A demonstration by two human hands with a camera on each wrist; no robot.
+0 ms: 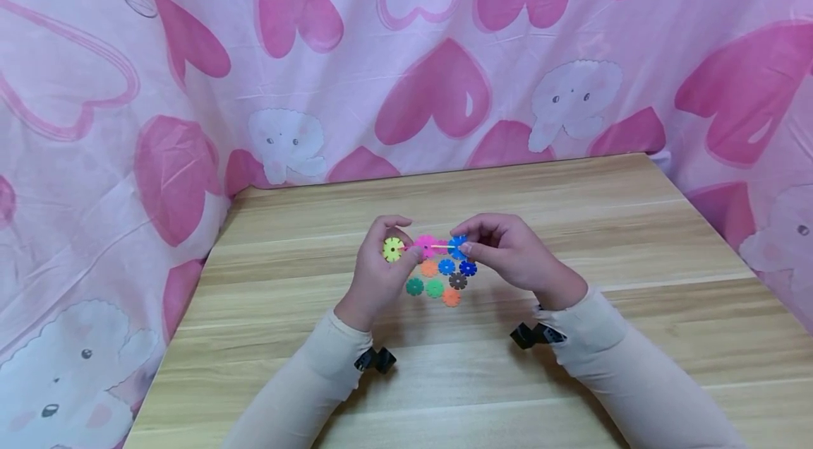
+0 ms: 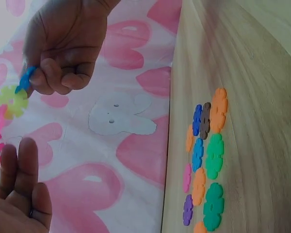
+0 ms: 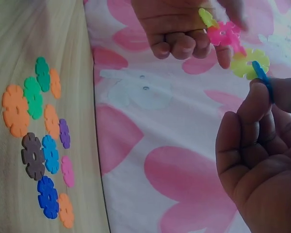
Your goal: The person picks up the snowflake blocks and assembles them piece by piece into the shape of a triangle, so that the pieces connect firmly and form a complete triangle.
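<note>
Both hands hold a short chain of slotted, flower-shaped plastic discs above the table. My left hand (image 1: 375, 272) grips the chain near a pink disc (image 1: 425, 247), thumb against it, with a yellow disc (image 1: 393, 249) at the outer end. Thumb and fingertips of my right hand (image 1: 511, 251) pinch a blue disc (image 1: 456, 246) at the other end. In the right wrist view this blue disc (image 3: 263, 80) stands edge-on across a second yellow disc (image 3: 250, 63), overlapping its rim. Pink pieces (image 3: 224, 35) lie between the two yellow ones.
Below the hands, loose discs lie flat on the wooden table (image 1: 635, 244): teal (image 1: 415, 286), light green (image 1: 435, 288), brown (image 1: 458, 280), dark blue (image 1: 468, 268), orange (image 1: 452, 297), and a purple one (image 3: 64, 133). A pink heart-patterned curtain (image 1: 432, 96) hangs behind the table.
</note>
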